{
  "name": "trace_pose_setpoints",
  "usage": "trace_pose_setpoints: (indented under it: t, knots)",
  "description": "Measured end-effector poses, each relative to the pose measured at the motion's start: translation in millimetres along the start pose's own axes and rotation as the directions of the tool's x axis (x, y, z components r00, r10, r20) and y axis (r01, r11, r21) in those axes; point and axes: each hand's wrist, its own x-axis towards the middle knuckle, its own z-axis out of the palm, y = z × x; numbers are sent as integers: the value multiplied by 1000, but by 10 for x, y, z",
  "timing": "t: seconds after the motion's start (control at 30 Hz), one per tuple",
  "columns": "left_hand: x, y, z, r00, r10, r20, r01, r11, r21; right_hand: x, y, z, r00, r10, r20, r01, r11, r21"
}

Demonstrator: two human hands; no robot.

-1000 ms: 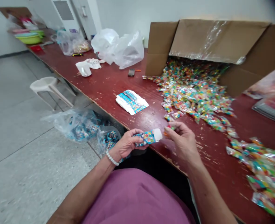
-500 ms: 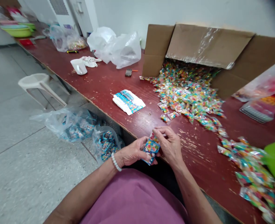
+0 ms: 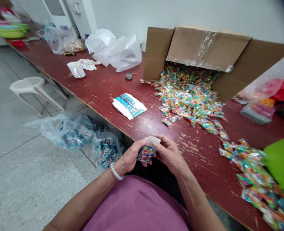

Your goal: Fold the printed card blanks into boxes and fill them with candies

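A small blue printed box (image 3: 146, 154) is between my hands, over the table's front edge. My left hand (image 3: 131, 158) is wrapped round its left side. At its top, my right hand (image 3: 169, 153) pinches a white flap (image 3: 154, 140). What lies inside the box is hidden. Flattened blue and white cartons (image 3: 129, 106) lie in a stack on the red table beyond my hands. To the right, small clear packets of colourful candy (image 3: 190, 99) spill from a cardboard box (image 3: 207, 48).
More candy packets run toward a green container (image 3: 283, 160) at the right. Bags of blue boxes (image 3: 108, 154) stand on the floor at left, near a white stool (image 3: 28, 84). A mug (image 3: 76, 69) and plastic bags (image 3: 125, 53) are on the table.
The small box has tilted over and shifted slightly left and up with my hands. Its pale flap now shows at the top, where pink-red contents showed before.
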Motion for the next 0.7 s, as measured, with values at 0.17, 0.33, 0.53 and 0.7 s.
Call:
trace_pose_setpoints:
  t: [0.17, 0.33, 0.53, 0.7]
  knots:
    - [-10, -10, 53, 994, 70, -83, -63, 994, 86, -25, 50, 12, 927, -353, -124, 285, 881, -377]
    - [3, 51, 39, 990, -139, -27, 135, 984, -113, -21, 10, -70, 936, -351, 27, 312, 795, -521]
    - [0, 91, 24, 981, -192, -31, 186, 974, -126, 7, 15, -77, 990, -144, 7, 137, 922, -361]
    - [6, 9, 45, 987, -105, -123, 106, 994, 1, 90, 21, -52, 998, 39, -44, -43, 994, -96]
